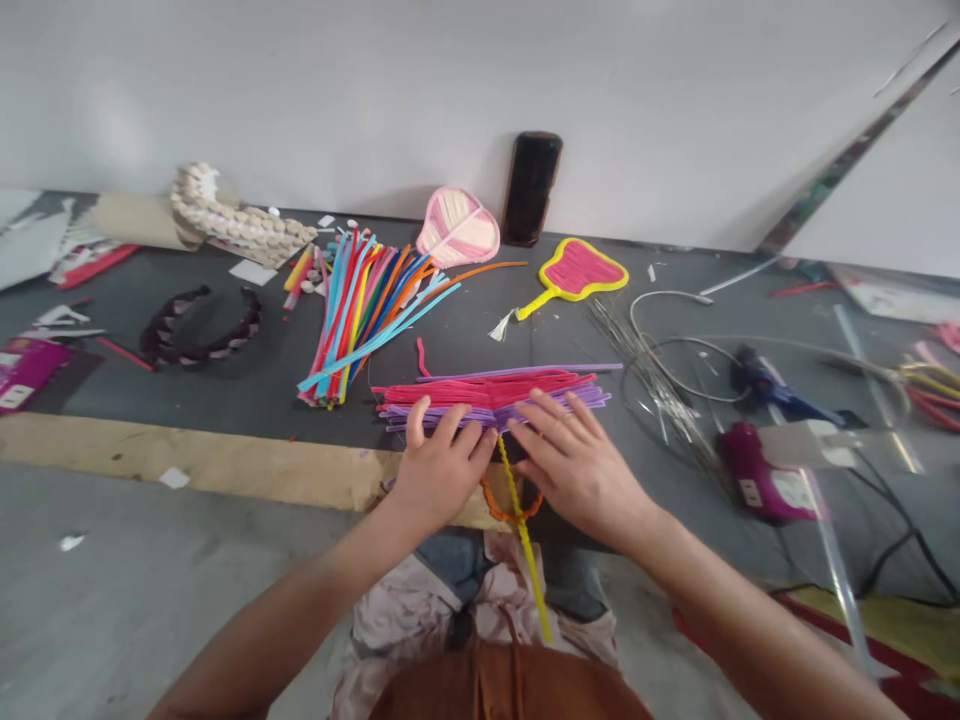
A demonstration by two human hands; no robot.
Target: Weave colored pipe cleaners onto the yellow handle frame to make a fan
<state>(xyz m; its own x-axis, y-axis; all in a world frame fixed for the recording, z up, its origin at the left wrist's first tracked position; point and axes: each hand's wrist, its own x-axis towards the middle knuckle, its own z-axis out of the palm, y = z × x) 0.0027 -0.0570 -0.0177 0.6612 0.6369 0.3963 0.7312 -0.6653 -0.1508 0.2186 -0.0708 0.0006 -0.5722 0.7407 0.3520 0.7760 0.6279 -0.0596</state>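
Note:
A row of red and purple pipe cleaners (487, 390) lies side by side on the dark table in front of me. Both my left hand (442, 460) and my right hand (574, 450) rest on its near purple side, fingers spread and pressing down on it. From the middle of the row a twisted yellow stem (531, 560) runs down toward my lap. Around the stem hangs an orange twisted loop (517, 515), partly hidden by my right hand. Beyond the row lie a loose purple pipe cleaner (611, 367) and a short red piece (421, 356).
Behind my hands are a pile of coloured pipe cleaners (367, 320), a yellow-edged pink fan (581, 272), a pink-and-cream fan shape (459, 228) and a phone (531, 188) leaning on the wall. Right lie wires (660, 370) and a glue gun (787, 390); left, a dark headband (199, 345).

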